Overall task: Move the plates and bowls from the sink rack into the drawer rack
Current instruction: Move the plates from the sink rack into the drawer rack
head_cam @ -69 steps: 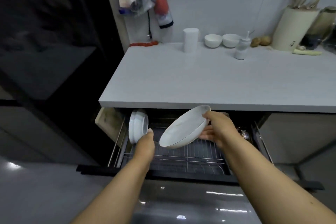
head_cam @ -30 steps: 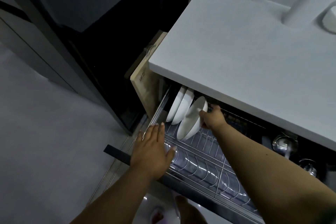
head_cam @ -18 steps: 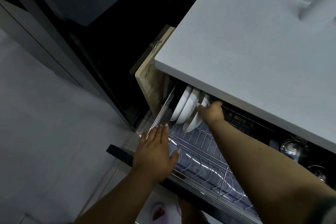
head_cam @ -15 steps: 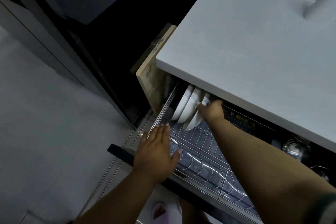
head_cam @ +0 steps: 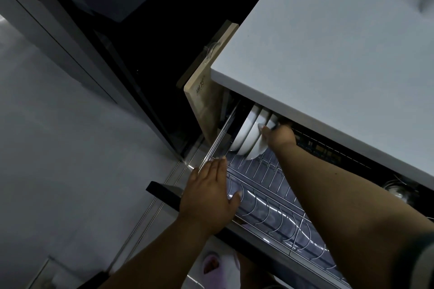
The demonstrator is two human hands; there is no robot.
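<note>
The wire drawer rack [head_cam: 270, 197] is pulled out from under the white counter. Three white dishes stand on edge at its back left; the nearest one is a white bowl [head_cam: 254, 149]. My right hand [head_cam: 279, 135] reaches under the counter edge and grips that bowl's rim, with the fingertips partly hidden. My left hand [head_cam: 209, 195] lies flat, fingers spread, on the rack's front left corner and holds nothing. The two other white dishes [head_cam: 244, 131] lean just left of the bowl.
A wooden cutting board [head_cam: 204, 101] stands on edge left of the drawer. The white counter [head_cam: 340, 54] overhangs the back of the rack. Metal pots [head_cam: 399, 191] show in the dark compartment at right. Dark cabinet fronts and grey floor lie to the left.
The right hand brought the bowl from mid-air into the rack's back left, upright beside the two dishes. The left hand moved from those dishes to the rack's front corner. My view tilted down and left.
</note>
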